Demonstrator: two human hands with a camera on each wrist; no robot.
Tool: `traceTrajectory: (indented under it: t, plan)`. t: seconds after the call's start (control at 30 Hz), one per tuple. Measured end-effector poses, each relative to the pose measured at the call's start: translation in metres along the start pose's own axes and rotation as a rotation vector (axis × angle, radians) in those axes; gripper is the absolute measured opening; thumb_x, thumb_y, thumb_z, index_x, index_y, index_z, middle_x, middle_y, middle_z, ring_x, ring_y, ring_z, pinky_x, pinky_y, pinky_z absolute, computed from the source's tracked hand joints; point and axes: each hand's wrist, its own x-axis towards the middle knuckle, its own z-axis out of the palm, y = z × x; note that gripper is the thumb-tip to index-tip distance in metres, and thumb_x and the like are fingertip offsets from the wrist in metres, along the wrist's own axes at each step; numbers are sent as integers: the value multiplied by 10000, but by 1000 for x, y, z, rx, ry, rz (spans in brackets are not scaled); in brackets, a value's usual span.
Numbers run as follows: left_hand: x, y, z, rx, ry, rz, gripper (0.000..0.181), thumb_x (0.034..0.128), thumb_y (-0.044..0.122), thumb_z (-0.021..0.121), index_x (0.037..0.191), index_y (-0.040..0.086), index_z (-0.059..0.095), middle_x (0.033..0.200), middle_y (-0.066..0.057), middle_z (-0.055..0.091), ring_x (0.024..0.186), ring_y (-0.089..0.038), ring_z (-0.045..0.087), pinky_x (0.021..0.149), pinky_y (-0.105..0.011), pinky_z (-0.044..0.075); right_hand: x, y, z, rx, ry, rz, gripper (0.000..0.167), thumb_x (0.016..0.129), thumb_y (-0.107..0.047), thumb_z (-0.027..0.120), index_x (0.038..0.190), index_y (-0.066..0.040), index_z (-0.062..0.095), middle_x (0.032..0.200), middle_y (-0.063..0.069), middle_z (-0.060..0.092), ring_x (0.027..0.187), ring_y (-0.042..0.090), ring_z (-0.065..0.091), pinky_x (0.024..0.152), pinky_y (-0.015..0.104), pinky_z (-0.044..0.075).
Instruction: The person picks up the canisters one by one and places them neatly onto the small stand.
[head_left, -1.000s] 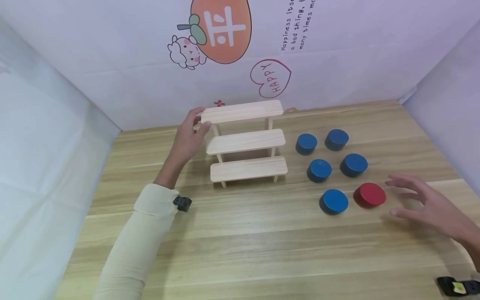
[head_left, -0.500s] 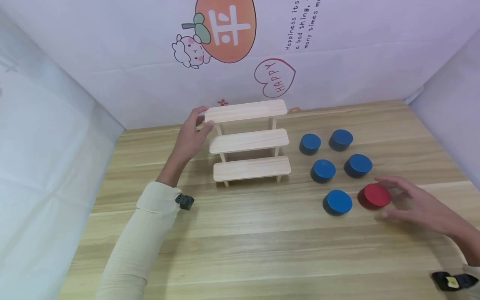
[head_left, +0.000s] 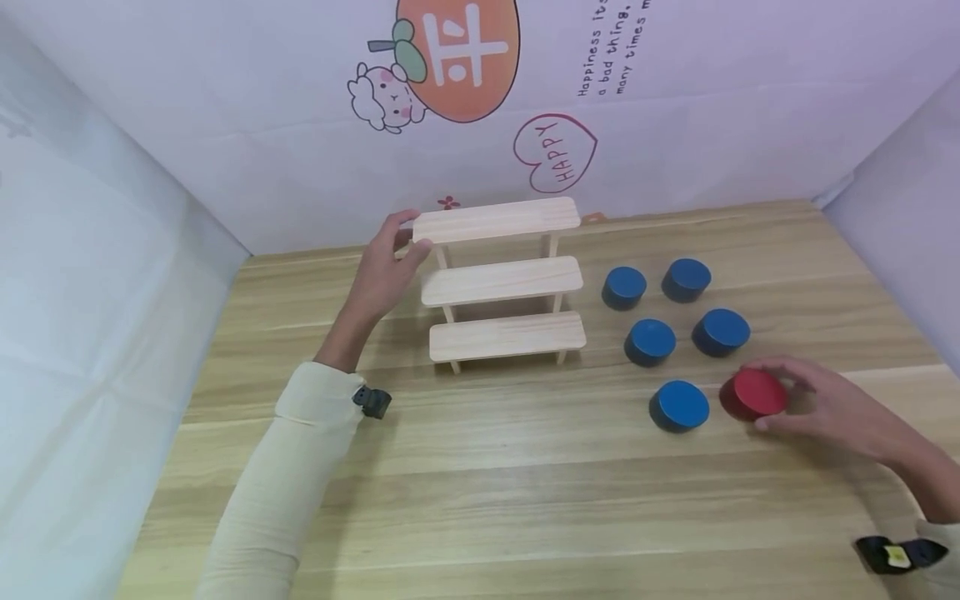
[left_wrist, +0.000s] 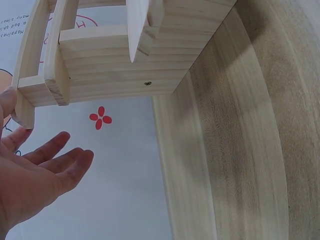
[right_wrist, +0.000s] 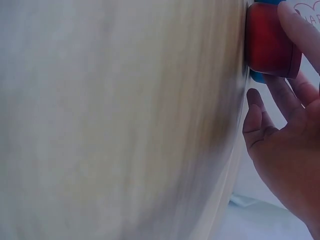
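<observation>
A three-tier wooden display stand [head_left: 501, 282] is at the back of the table. My left hand [head_left: 381, 273] pinches the left end of its top board with thumb and forefinger; in the left wrist view the other fingers hang free of the stand [left_wrist: 110, 70]. At the right, my right hand [head_left: 840, 412] has its thumb and fingers around the sides of a round red tin [head_left: 759, 394]. The right wrist view shows the thumb along one side of the red tin [right_wrist: 270, 40] and fingers at the opposite side, partly hidden.
Several round blue tins stand between the display stand and the red tin; the nearest blue tin [head_left: 678, 406] is just left of the red one. A printed white cloth [head_left: 675, 125] hangs behind the table [head_left: 480, 475]. White cloth walls border both sides.
My right hand has moved left to the red tin, and its thumb and fingers have closed around it. The left hand still holds the stand. The head view has shifted slightly.
</observation>
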Motion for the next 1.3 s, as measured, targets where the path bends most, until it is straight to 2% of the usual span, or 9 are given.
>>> traceTrajectory:
  t: [0.23,0.43,0.57,0.67,0.77,0.87,0.93,1.0,1.3]
  plan:
    - [0,-1,-1,-28,-5,4,584,1017,379,575,1519,148,384,1481,-141,465,1373,-247,429,1086,-488,370,-1,1,1,-14,17,8,625,812,-249,855,1311,-19,558,1262,211,572,1061,64,423,796,596,444]
    - [1,-1,-3,-78,-16,-18,568,1011,350,600,1512,167,404,1412,-162,523,1354,-296,453,1076,-511,375,-7,-2,2,-32,71,14,600,820,-249,848,1313,-45,573,1209,63,584,965,-17,446,742,358,438]
    - [1,2,-5,-79,-21,-23,556,1012,322,609,1506,155,419,1411,-162,523,1343,-302,463,1064,-501,392,-11,-5,2,16,124,19,599,829,-202,837,1330,-29,557,1162,-178,525,984,-88,416,837,556,413]
    - [1,2,-7,-53,-28,-17,563,1010,324,614,1508,142,426,1430,-169,504,1336,-320,465,1060,-490,400,-14,-7,1,57,165,18,614,832,-175,830,1344,-11,535,1166,-255,466,1038,-139,354,870,749,320]
    - [2,0,-10,-25,-39,-10,562,1011,313,613,1516,146,428,1454,-174,478,1334,-335,464,1063,-481,400,-16,-10,1,69,189,-3,619,844,-162,816,1362,-5,515,1236,-212,479,1086,-167,319,937,789,253]
    - [1,-1,-13,-9,-55,-3,558,1017,288,607,1524,144,424,1469,-172,462,1331,-337,467,1067,-471,399,-17,-12,2,62,212,-12,619,849,-160,814,1373,-18,514,1274,-168,491,1113,-162,323,1121,458,289]
    - [1,-2,-15,-1,-64,-2,553,1019,272,605,1525,141,425,1466,-176,466,1326,-337,474,1063,-471,404,-19,-14,3,62,230,-18,633,843,-148,820,1381,-23,509,1273,-159,491,1122,-158,326,1047,187,279]
    - [1,-1,-16,8,-69,-6,552,1019,271,608,1525,144,426,1459,-180,475,1321,-336,483,1060,-470,407,-20,-15,4,63,256,-20,656,823,-130,835,1379,-23,505,1260,-138,500,1111,-138,349,878,40,260]
    - [2,2,-17,-21,-87,-26,544,1020,270,603,1528,206,417,1458,-167,474,1300,-342,501,992,-499,464,-23,-21,3,79,280,-57,654,785,-60,849,1322,46,492,1173,-281,452,1079,-135,367,822,3,284]
